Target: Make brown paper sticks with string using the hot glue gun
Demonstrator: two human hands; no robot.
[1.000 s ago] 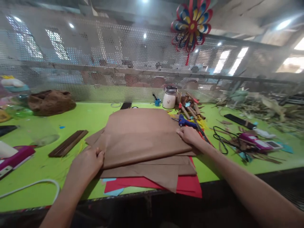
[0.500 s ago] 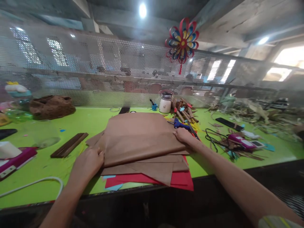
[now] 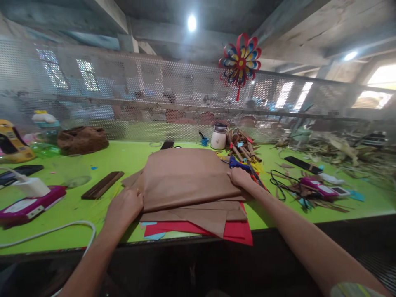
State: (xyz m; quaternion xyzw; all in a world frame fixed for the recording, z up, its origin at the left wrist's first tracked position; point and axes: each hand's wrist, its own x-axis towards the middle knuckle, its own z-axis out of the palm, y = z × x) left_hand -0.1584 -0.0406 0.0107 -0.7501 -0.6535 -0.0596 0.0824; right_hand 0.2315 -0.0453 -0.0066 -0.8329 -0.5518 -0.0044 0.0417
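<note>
Two bare hands flank a folded sheet of brown paper [image 3: 188,177] on a bright green table [image 3: 266,218], the sheet lying directly between them with its long axis running left to right, across the front of the worker. The left hand [image 3: 126,203] is at the sheet's near left corner, fingers curled in and thumb drawn close with almost no gap, apparently pinching the edge. The right hand [image 3: 241,177] reaches farther from the body to the right edge, its fingers also gathered closed on the border, though the fingertips under the paper are hidden. Neither hand is nearer: both touch the sheet, which stretches rightward from the left fingers and leftward from the right. Its near edge slants, the right end lying farther from the worker. Beneath are more brown sheets [image 3: 204,216], then red paper [image 3: 239,233] at the table's front. A blue-handled tool [image 3: 237,162] lies just beyond the right hand, brown strips [image 3: 103,185] sit left of the left hand, and a white jar [image 3: 218,138] stands beyond the stack.
</note>
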